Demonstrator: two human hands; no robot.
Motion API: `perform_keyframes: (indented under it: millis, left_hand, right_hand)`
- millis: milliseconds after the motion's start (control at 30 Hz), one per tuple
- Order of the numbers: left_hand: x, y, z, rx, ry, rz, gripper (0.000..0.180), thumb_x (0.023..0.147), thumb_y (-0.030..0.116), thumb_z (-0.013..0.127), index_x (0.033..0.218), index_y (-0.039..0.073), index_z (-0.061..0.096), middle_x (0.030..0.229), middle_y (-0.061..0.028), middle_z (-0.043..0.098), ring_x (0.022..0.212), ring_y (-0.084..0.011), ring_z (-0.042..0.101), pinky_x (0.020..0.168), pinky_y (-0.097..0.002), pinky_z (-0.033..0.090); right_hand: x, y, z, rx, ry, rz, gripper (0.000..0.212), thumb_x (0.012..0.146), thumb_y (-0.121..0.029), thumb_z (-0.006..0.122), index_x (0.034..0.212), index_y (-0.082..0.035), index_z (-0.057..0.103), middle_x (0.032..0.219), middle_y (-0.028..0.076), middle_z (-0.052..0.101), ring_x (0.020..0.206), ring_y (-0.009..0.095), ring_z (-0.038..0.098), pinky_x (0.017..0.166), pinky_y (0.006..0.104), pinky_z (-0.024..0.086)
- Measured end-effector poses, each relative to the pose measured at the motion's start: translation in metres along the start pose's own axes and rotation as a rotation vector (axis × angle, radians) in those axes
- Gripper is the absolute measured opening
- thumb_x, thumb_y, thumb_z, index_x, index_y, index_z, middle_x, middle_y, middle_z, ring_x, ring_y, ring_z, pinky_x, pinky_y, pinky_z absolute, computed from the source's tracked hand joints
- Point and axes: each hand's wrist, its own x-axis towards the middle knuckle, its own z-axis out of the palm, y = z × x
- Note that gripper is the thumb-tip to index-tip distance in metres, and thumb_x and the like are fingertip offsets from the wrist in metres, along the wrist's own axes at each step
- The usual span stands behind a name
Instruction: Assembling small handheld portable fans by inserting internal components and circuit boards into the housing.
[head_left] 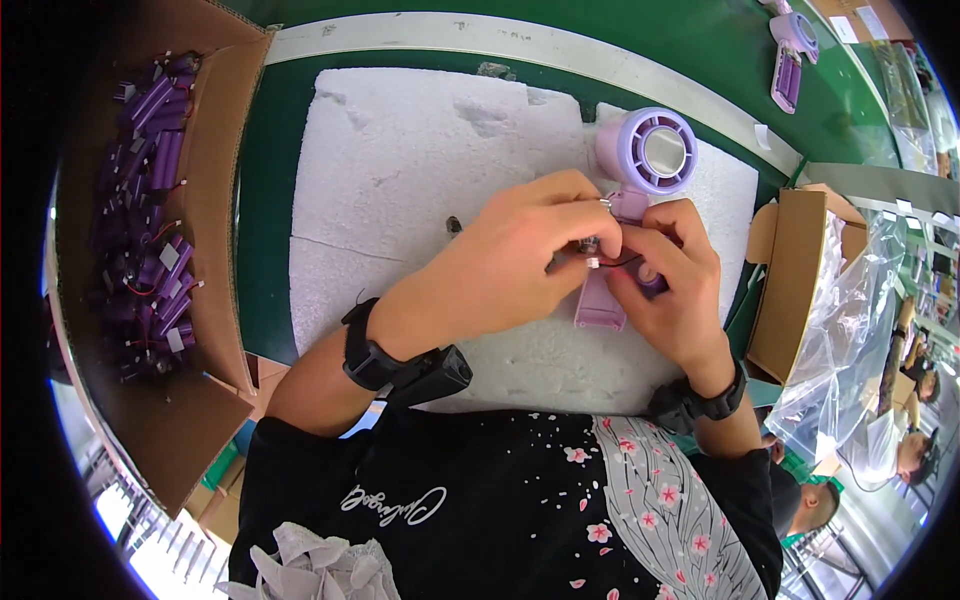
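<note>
A lilac handheld fan (645,150) lies on white foam, its round head away from me and its opened handle shell (600,306) pointing toward me. My left hand (525,245) is closed in a pinch over the handle's upper part. By its fingertips show a small white plug (593,263) and thin dark and red wires; what exactly the fingers grip is hidden. Close against it, my right hand (675,275) is closed around a purple battery (652,281), whose end shows between thumb and fingers beside the handle.
The foam sheet (390,180) rests on a green bench. At left stands a cardboard box (215,200) holding several purple battery packs (165,165) with wires. Another fan (790,60) lies at the far right. A smaller carton (790,285) and clear plastic bags (845,330) are on the right.
</note>
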Motion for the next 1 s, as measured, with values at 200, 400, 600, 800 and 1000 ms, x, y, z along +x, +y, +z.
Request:
perform_keyframes:
  millis: [200, 400, 600, 800, 1000]
  left_hand:
    - [0.001, -0.002, -0.007, -0.202, -0.065, -0.224, 0.022, 0.077, -0.010, 0.066, 0.095, 0.001, 0.064, 0.099, -0.0069, 0.060, 0.090, -0.0156, 0.061, 0.075, -0.0284, 0.052]
    - [0.001, -0.002, -0.011, -0.298, -0.111, -0.270, 0.018, 0.080, -0.005, 0.070, 0.097, -0.001, 0.065, 0.099, -0.0050, 0.060, 0.094, -0.0133, 0.059, 0.077, -0.0261, 0.051]
    - [0.001, -0.001, -0.012, -0.314, -0.088, -0.304, 0.016, 0.086, 0.002, 0.072, 0.099, -0.003, 0.066, 0.095, -0.0058, 0.062, 0.088, -0.0136, 0.061, 0.074, -0.0255, 0.052]
    - [0.001, 0.000, -0.010, -0.300, -0.035, -0.275, 0.013, 0.088, 0.004, 0.070, 0.098, -0.003, 0.067, 0.094, -0.0068, 0.063, 0.082, -0.0128, 0.061, 0.070, -0.0245, 0.052]
    - [0.001, 0.000, -0.009, -0.230, -0.018, -0.179, 0.012, 0.089, 0.005, 0.069, 0.098, -0.003, 0.067, 0.092, -0.0076, 0.062, 0.081, -0.0115, 0.060, 0.067, -0.0244, 0.050]
  right_hand:
    - [-0.006, 0.010, -0.008, 0.171, 0.012, -0.051, 0.023, 0.068, -0.002, 0.078, 0.089, -0.004, 0.068, 0.095, 0.011, 0.051, 0.077, 0.020, 0.055, 0.065, 0.0274, 0.045]
    - [-0.007, 0.012, -0.005, 0.134, 0.117, -0.055, 0.022, 0.068, -0.005, 0.080, 0.086, -0.005, 0.067, 0.095, 0.010, 0.050, 0.079, 0.019, 0.054, 0.065, 0.0277, 0.044]
    - [-0.005, 0.011, -0.005, 0.062, 0.136, -0.108, 0.026, 0.065, -0.006, 0.084, 0.085, -0.006, 0.067, 0.094, 0.008, 0.050, 0.075, 0.018, 0.052, 0.062, 0.0271, 0.043]
    - [-0.005, 0.006, -0.004, 0.009, 0.121, -0.166, 0.027, 0.063, -0.007, 0.086, 0.086, -0.007, 0.070, 0.093, 0.008, 0.051, 0.071, 0.015, 0.051, 0.058, 0.0251, 0.041]
    - [-0.005, 0.006, -0.007, -0.030, 0.161, -0.140, 0.023, 0.066, -0.005, 0.084, 0.087, -0.008, 0.074, 0.089, 0.005, 0.053, 0.068, 0.014, 0.050, 0.056, 0.0250, 0.041]
